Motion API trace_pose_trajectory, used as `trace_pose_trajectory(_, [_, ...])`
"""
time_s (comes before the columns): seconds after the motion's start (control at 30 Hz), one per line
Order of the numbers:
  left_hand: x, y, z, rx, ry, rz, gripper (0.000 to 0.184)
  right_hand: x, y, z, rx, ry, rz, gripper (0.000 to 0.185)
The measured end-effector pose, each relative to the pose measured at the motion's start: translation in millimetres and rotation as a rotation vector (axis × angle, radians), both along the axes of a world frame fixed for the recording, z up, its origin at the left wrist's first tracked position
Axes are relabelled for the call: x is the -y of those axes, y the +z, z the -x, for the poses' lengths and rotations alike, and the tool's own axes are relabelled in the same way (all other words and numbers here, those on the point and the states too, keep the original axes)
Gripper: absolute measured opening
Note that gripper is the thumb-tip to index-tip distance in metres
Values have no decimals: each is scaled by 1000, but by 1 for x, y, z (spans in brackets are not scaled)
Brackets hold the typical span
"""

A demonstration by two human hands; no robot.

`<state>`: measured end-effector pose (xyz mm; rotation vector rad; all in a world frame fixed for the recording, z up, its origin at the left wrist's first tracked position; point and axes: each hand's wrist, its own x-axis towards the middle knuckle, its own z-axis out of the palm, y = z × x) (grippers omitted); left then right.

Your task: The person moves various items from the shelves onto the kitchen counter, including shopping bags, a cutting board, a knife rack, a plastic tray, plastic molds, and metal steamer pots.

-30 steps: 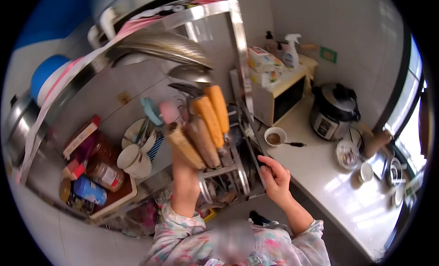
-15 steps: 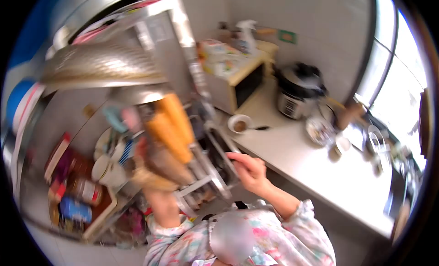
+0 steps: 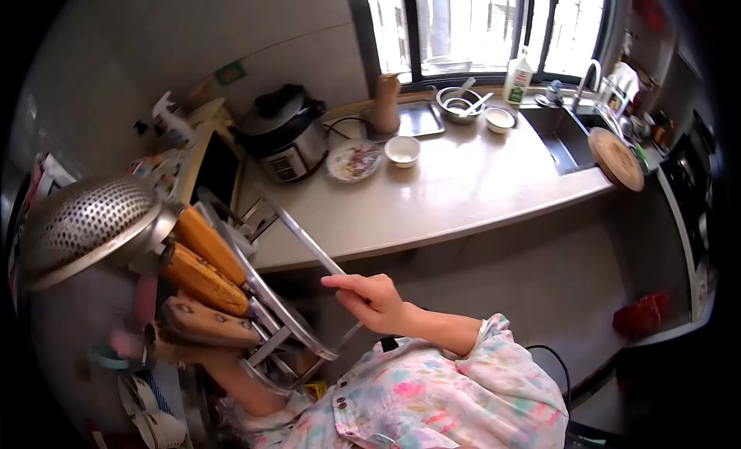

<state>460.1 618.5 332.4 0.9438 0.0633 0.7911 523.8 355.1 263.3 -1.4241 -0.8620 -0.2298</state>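
Note:
My right hand [image 3: 376,301] is closed around the thin bar of a metal knife rack [image 3: 272,302], thumb and index finger along the bar. Several knives with wooden handles [image 3: 207,277] stand tilted in the rack. My left hand [image 3: 219,365] is at the rack's other side, its fingers mostly hidden behind the brown handles; it seems to support the rack. A perforated metal colander [image 3: 93,223] is upside down close beyond the handles, and I cannot tell whether it touches the rack.
A long counter [image 3: 478,198] carries a pressure cooker [image 3: 287,132], a plate of food scraps [image 3: 353,161], bowls [image 3: 402,151] and a metal tray [image 3: 421,118]. The sink [image 3: 562,136] is at right, with a round wooden board [image 3: 616,159] on its edge. Cups [image 3: 158,427] are low on the left.
My view has swung right, bringing window and sink into sight. The rack has moved with my hands and tilted further, its handles now pointing up and left. My right hand has kept its grip.

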Motion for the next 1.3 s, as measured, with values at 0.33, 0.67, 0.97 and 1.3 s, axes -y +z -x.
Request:
trace_pose_trajectory(0.33, [249,-54,-164,-124,-575,73,44,226,-39,-33,-44,-500,48,28])
trace_pose_trajectory(0.67, [523,-118,-285,-282,-991,98,47,464,-80,-92,5,-888,209,26])
trace_pose_trajectory(0.97, [646,-139,-350,-224,-1070,-116,49,569,-131,-148,-19,-1102,181,23])
trace_pose_trajectory(1.3, [713,-116,-387,-374,-1003,-47,36,647,-127,-209,-186,-1188,275,34])
